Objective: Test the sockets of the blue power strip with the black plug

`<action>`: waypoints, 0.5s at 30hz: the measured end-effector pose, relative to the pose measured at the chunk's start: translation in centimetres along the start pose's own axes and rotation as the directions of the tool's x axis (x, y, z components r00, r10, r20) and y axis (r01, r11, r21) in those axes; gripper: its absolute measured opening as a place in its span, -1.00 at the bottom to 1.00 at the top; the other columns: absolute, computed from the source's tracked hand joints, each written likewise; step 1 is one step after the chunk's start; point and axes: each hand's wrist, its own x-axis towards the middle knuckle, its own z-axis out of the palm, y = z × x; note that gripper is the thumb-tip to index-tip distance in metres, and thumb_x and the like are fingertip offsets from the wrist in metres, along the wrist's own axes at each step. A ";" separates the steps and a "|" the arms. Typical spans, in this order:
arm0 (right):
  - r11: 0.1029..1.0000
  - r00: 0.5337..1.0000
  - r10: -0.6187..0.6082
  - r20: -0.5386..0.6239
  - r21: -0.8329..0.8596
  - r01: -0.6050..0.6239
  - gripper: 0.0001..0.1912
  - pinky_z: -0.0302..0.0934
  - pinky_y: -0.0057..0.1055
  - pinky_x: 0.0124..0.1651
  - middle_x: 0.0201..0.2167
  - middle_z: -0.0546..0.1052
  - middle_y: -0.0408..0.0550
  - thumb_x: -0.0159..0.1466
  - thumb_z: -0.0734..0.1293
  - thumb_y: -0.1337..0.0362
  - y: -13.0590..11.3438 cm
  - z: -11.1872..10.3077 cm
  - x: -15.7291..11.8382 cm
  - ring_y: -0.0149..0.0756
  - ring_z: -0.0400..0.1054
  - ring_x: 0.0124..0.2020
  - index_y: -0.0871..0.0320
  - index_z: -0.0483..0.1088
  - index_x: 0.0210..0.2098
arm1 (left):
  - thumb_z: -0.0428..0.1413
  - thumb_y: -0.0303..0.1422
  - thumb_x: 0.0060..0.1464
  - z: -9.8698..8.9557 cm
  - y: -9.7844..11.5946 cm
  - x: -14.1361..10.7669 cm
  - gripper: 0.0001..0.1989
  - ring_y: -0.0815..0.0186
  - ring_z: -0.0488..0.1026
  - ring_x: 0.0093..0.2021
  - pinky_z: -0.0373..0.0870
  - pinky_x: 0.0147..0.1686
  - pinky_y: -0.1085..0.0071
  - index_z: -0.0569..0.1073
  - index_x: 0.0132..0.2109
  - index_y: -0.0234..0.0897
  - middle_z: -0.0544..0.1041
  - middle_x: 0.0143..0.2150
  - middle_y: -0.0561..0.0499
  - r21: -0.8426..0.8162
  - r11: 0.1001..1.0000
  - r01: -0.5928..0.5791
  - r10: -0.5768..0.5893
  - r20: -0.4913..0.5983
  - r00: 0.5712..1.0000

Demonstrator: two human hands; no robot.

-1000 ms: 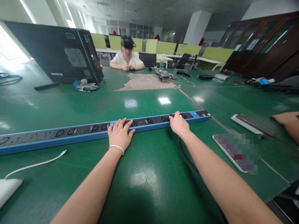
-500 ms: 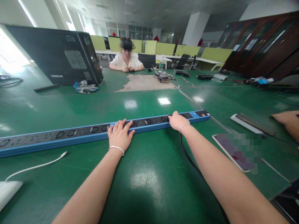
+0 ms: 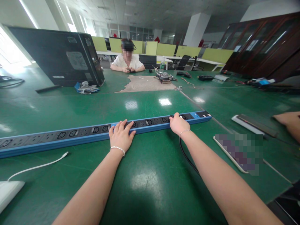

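Note:
A long blue power strip with black sockets lies across the green table. My left hand rests on the strip near its middle, fingers spread over its sockets and front edge. Toward the strip's right end, my right hand is closed at the sockets around the end of a black cable. The plug inside the fingers is mostly hidden. The cable hangs below that wrist and runs under the forearm.
A black computer case and gloves stand back left. A white cable lies front left, a phone at right. Across the table sits a person; another person's arm shows at far right.
The right hand has shifted very slightly, and the black cable below it hangs a little differently. The left hand stays on the strip.

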 end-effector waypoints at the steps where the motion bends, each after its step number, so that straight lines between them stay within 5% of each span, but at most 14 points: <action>1: 1.000 1.000 0.000 0.023 -0.004 0.000 -0.61 0.23 -0.17 -0.11 -0.12 0.47 0.34 0.35 -0.02 0.16 0.0 -0.3 0.2 -0.02 0.42 -0.11 0.29 0.15 0.01 | -0.09 -0.12 0.17 0.0 0.0 0.0 -0.56 0.11 0.15 0.26 -0.04 0.20 0.03 0.31 0.17 0.01 0.28 0.26 -0.01 -0.002 1.000 0.002 -0.002 0.002 1.000; 15: 1.000 0.996 0.001 0.085 0.018 -0.002 -0.61 0.21 -0.19 -0.06 -0.08 0.46 0.30 0.34 0.03 0.12 0.2 -1.3 0.9 -0.03 0.38 -0.05 0.27 0.21 -0.02 | -0.07 -0.10 0.15 0.0 0.0 0.1 -0.56 0.11 0.16 0.24 -0.03 0.19 0.04 0.33 0.16 0.02 0.30 0.25 0.00 -0.001 1.000 0.011 -0.011 -0.006 1.000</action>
